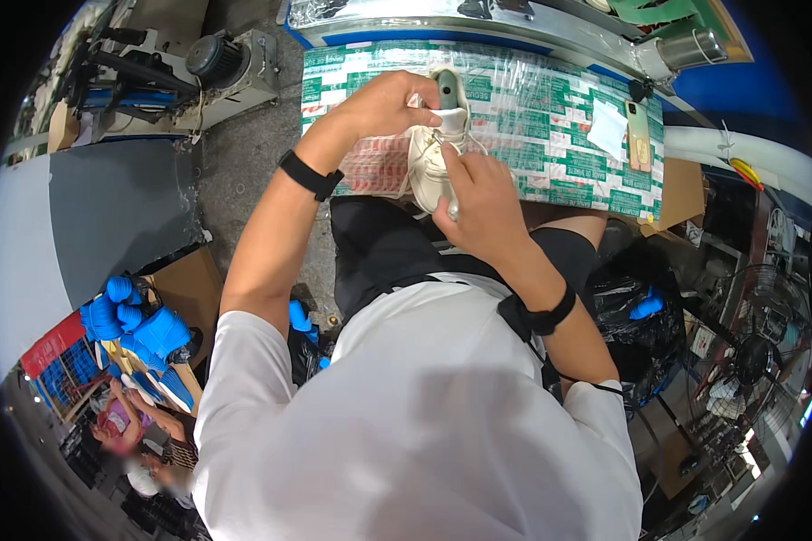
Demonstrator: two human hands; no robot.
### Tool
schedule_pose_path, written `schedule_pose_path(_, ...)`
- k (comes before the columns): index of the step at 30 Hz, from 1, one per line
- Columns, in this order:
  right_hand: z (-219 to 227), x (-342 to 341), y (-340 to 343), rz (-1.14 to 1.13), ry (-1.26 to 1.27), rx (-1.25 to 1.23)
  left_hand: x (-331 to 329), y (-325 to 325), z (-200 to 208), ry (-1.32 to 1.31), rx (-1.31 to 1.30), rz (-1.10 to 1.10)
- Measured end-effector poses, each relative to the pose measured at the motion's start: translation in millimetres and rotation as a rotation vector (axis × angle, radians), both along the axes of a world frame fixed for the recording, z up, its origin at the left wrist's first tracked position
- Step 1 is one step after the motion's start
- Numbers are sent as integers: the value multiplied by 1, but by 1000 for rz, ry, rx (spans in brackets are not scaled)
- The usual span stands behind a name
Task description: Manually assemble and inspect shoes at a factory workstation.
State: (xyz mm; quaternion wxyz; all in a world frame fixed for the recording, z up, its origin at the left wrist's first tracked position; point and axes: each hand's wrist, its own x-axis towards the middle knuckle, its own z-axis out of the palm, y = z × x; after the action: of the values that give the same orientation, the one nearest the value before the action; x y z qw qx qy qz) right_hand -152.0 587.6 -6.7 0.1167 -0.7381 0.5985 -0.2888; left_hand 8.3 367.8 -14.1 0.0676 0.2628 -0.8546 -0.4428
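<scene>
A cream lace-up shoe lies on the taped surface in front of me, its toe toward my body. A dark green form with a round hole, probably a shoe last, fills its opening. Loose pale laces trail at both sides of the shoe. My left hand pinches the shoe's tongue at the opening from the left. My right hand is closed over the front of the shoe, index finger pointing up toward the eyelets. A small silvery end shows under its thumb; the rest of that object is hidden.
Green-and-white tape covers the work surface. A phone and a white paper lie at its right. A metal-edged bench runs behind. A motorised machine stands far left, a fan right. Other people are at lower left.
</scene>
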Motion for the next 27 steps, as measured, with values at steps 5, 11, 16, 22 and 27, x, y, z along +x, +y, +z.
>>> schedule_pose_path(5,-27,12,-11,-3,145,23,0,-1,-13,-7,-106,55)
schedule_pose_path(11,-4,25,3,19,-42,221,-1,0,-23,32,-8,142)
schedule_pose_path(16,3,3,28,109,1,219,-3,-1,-27,72,-45,191)
schedule_pose_path(22,-18,-43,28,-293,-370,211,-2,78,-41,153,44,637)
schedule_pose_path(27,-89,-90,3,-403,-170,188,-31,111,-65,152,-59,721)
